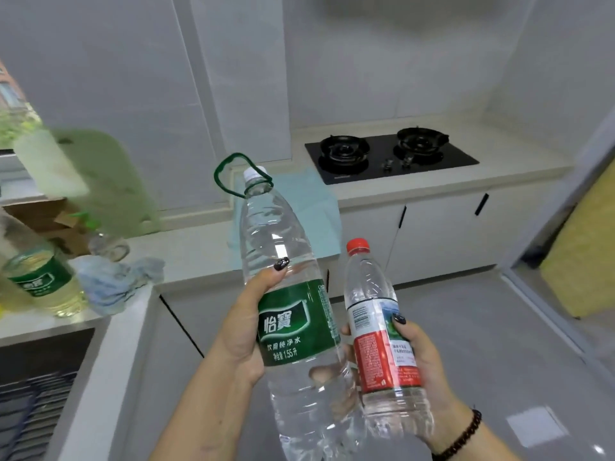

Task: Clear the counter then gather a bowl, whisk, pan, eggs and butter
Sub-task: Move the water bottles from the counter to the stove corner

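My left hand (246,324) grips a large clear water bottle (293,294) with a green label, a white cap and a green carry loop, held tilted above the floor. My right hand (419,357) holds a smaller clear bottle (382,331) with a red cap and a red label, right beside the large one. Both bottles are in front of the L-shaped white counter (186,257). No bowl, whisk, pan, eggs or butter are in view.
A black two-burner gas hob (389,154) sits in the far counter. A light blue cloth (316,207) hangs over the corner edge. On the left counter lie a crumpled blue rag (113,284), a green-labelled bottle (40,281), a pale green board (109,181) and a cardboard box (43,214).
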Demonstrator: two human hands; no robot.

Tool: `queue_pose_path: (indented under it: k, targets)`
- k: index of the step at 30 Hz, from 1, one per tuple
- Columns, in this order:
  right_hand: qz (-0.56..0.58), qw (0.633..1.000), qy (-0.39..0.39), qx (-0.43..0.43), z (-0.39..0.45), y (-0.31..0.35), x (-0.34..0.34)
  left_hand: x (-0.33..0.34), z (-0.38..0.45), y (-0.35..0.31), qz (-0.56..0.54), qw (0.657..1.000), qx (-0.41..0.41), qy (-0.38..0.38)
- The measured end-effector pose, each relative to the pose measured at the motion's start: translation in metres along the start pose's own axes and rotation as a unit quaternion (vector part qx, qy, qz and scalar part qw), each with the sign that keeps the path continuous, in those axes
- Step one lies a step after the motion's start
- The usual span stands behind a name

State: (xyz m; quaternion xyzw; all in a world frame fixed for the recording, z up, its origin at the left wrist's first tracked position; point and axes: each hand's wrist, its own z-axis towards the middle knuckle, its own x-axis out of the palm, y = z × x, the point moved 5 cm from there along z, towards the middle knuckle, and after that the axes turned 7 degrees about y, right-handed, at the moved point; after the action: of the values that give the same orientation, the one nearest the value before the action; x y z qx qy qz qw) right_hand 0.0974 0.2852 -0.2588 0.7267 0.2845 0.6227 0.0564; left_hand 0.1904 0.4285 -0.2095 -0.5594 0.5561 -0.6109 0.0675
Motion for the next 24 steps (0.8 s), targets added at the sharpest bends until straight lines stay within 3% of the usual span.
queue_pose_path:
  k: [13, 24]
  targets:
    - [0.030, 0.992, -0.083, -0.088, 0.027, 0.072, -0.053, 0.037, 0.124, 0.013, 0.028, 0.990, -0.129, 0.055]
    - [0.009, 0.981, -0.159, -0.115, 0.033, 0.246, -0.140, 0.145, 0.285, 0.047, 0.053, 0.983, -0.169, 0.047]
